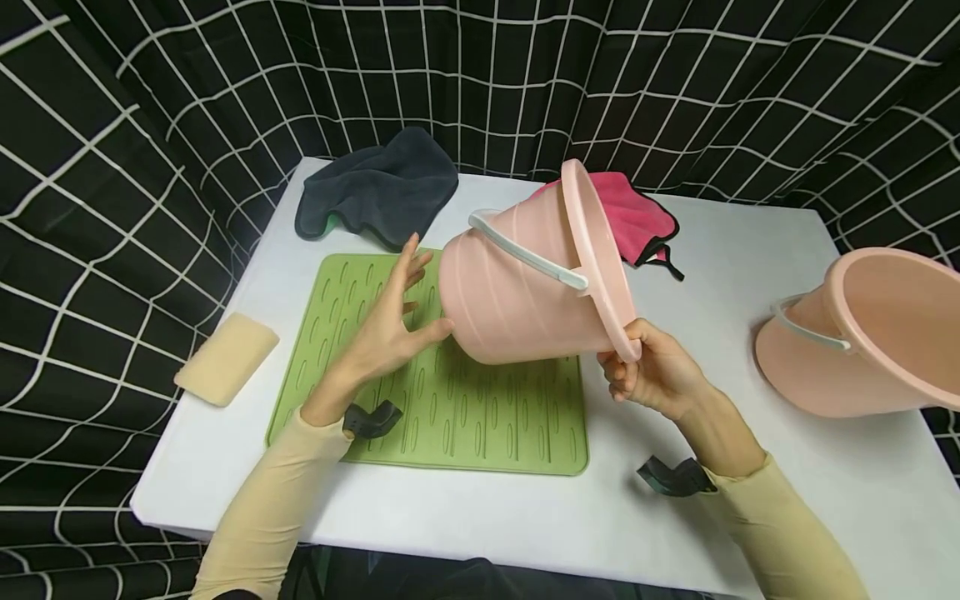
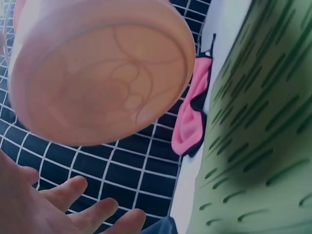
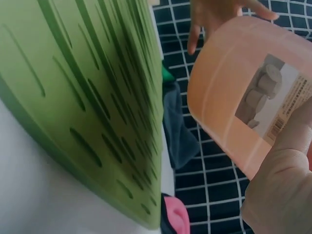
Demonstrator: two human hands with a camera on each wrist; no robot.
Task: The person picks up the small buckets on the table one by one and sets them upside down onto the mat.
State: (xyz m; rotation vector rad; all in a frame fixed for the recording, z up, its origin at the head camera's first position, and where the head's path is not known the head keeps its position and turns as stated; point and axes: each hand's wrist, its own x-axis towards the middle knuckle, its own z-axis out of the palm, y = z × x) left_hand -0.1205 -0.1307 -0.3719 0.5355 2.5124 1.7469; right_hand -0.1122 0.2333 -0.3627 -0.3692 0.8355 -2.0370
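A pink bucket (image 1: pixel 517 275) with a pale handle hangs tilted over a green ribbed mat (image 1: pixel 480 417), its mouth toward the right. My right hand (image 1: pixel 660 371) pinches the bucket's rim at the lower right. Near the base of the bucket is my left hand (image 1: pixel 390 325), fingers spread and the thumb close to the wall; whether it touches I cannot tell. In the left wrist view the round underside of the bucket (image 2: pixel 107 87) faces the left hand (image 2: pixel 73 204). The right wrist view shows a printed label (image 3: pixel 273 100) on the bucket's side.
A second pink bucket (image 1: pixel 817 358) leans over at the table's right. Behind the mat lie a dark grey cloth (image 1: pixel 382 192) and a pink cloth (image 1: pixel 637 217) with black edging. A beige sponge (image 1: pixel 227 358) sits left of the mat. Black gridded curtain surrounds the white table (image 1: pixel 720 267).
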